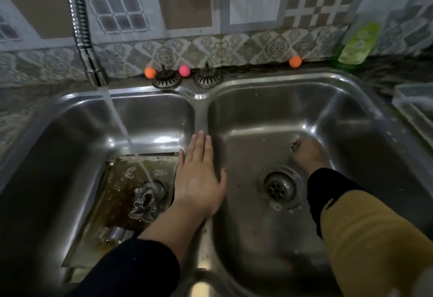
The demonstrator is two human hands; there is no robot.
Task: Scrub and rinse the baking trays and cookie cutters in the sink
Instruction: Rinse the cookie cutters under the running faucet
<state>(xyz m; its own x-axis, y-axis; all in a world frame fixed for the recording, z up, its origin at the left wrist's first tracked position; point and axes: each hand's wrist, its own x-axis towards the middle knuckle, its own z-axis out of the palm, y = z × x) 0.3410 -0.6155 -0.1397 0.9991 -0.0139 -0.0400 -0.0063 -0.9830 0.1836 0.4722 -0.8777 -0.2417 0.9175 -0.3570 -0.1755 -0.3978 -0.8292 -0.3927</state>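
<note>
Now we have the baking tray lying in the left basin, cookie cutters on it under the running water.
Our left hand lies flat, fingers straight, over the divider of the sink; our right hand blurs in the right basin, and we cannot tell its grip.

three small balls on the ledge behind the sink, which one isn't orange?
The middle ball, pink, sitting between the two drain strainers. The left ball and the far right ball are both orange.
</note>
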